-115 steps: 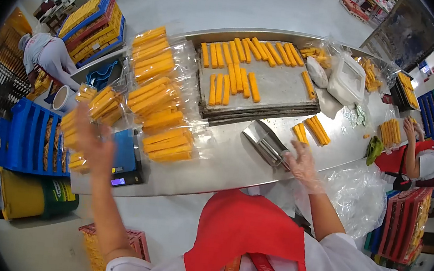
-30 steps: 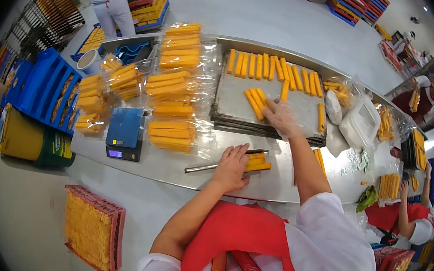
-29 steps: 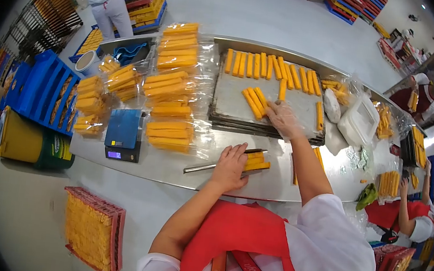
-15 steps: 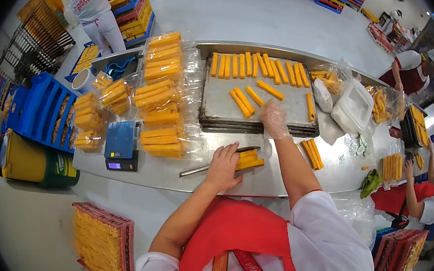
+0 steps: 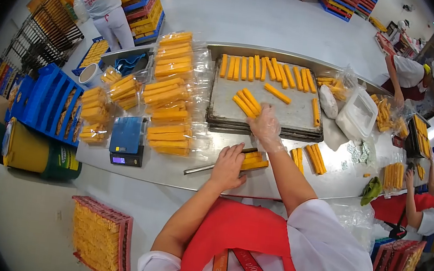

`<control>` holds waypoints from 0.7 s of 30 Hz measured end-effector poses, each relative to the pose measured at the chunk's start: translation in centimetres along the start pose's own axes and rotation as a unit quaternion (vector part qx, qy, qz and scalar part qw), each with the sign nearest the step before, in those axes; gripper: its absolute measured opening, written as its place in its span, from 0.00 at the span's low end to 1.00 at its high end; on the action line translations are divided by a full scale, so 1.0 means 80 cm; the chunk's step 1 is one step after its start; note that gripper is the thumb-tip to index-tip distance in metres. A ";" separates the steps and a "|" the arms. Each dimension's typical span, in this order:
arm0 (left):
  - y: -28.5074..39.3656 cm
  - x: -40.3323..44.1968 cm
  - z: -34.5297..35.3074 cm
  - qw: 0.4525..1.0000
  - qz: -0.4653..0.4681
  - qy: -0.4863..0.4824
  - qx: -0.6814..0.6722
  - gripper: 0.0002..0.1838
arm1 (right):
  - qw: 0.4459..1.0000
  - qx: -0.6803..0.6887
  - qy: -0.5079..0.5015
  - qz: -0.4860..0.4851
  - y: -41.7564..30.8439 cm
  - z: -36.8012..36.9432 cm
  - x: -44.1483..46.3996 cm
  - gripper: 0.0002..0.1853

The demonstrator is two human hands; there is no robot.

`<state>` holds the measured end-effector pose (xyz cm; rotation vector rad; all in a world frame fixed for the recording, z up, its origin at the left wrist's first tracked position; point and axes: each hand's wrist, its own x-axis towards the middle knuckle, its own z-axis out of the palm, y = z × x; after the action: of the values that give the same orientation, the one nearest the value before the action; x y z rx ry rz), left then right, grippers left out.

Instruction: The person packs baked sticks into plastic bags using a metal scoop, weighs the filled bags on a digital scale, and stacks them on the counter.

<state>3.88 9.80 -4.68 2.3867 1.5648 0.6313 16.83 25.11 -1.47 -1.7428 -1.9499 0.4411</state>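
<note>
My left hand (image 5: 228,167) rests over a metal scoop (image 5: 200,170) that holds yellow sticks (image 5: 254,161), near the table's front edge. Its fingers lie over the scoop's side, closed around it. My right hand (image 5: 265,126), in a clear plastic glove, reaches over the front edge of the metal tray (image 5: 294,109). Its fingertips are at the lower ends of a few yellow sticks (image 5: 247,101), pressed together. One loose stick (image 5: 277,93) lies slanted above that hand, and a row of sticks (image 5: 243,68) lines the tray's back.
Bagged sticks (image 5: 168,138) and a blue-topped scale (image 5: 127,135) are to the left. A white container (image 5: 357,114), a green cloth (image 5: 371,191) and short stacks of sticks (image 5: 315,158) are to the right. Co-workers (image 5: 414,207) stand at the right and back left (image 5: 103,7).
My right hand has moved left along the tray, and the sticks by it are now grouped together. My left hand stays on the scoop. The view has shifted slightly.
</note>
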 end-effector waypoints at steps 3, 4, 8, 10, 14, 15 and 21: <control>0.002 0.000 0.001 1.000 -0.004 0.006 0.000 0.37 | 0.998 0.008 0.065 0.001 0.004 0.000 0.017 0.35; 0.002 0.000 0.001 1.000 -0.001 0.013 -0.004 0.37 | 1.000 0.008 0.010 -0.027 0.023 0.015 0.030 0.36; 0.001 0.001 -0.001 1.000 -0.001 0.017 -0.013 0.37 | 0.994 0.011 -0.101 -0.046 0.041 0.027 0.047 0.35; -0.002 0.002 0.003 1.000 0.002 0.020 -0.013 0.36 | 0.996 0.004 -0.077 -0.036 0.050 0.021 0.035 0.34; -0.004 0.001 0.005 1.000 0.003 0.004 -0.012 0.37 | 0.997 0.062 -0.048 -0.015 0.082 -0.031 -0.004 0.35; -0.004 0.001 0.003 1.000 0.005 0.004 -0.014 0.37 | 0.993 0.108 -0.045 -0.025 0.093 -0.048 -0.009 0.37; -0.007 0.001 0.003 0.997 -0.001 0.020 -0.069 0.38 | 0.955 0.206 -0.181 -0.111 0.139 -0.127 -0.115 0.36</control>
<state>3.55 10.12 -5.11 2.2847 1.4860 0.7650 32.33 16.74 -0.32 -1.2251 -2.0747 1.0603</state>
